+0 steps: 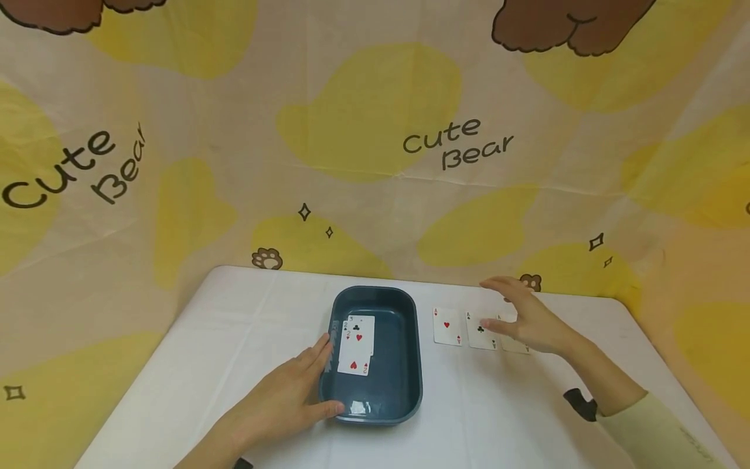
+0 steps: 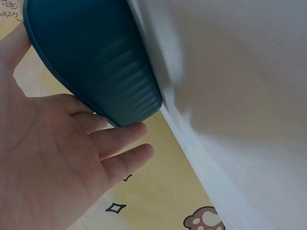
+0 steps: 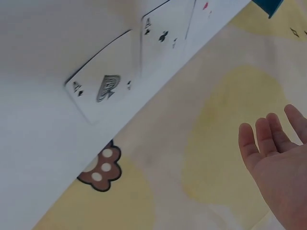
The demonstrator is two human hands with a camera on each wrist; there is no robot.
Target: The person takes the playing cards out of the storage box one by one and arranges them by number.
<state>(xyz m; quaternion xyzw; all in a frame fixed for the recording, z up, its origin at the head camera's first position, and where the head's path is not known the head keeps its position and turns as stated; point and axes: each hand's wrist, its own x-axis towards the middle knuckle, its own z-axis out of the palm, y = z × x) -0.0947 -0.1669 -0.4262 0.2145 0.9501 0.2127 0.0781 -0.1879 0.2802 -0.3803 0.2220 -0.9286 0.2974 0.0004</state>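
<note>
My left hand (image 1: 281, 397) rests against the left side of a dark blue rectangular tray (image 1: 398, 397), its fingers along the rim and thumb tip over the near-left edge. In the left wrist view, its fingertips touch the tray's ribbed outer wall. Inside the tray overlap several playing cards, with a two of hearts (image 1: 354, 355) on top and a three of clubs (image 1: 363, 322) partly covered. My right hand (image 1: 530, 319) hovers, fingers spread and holding nothing, above a row with an ace of hearts (image 1: 447, 326), an ace of clubs (image 1: 477, 341) and an ace of spades (image 3: 109, 86).
A white-covered table (image 1: 480, 417) carries the tray and the cards. Behind it hangs a yellow and beige cloth (image 1: 363, 215) with bear prints and lettering, close to the table's far edge. A black band (image 1: 580, 404) shows by the right sleeve (image 1: 656, 430).
</note>
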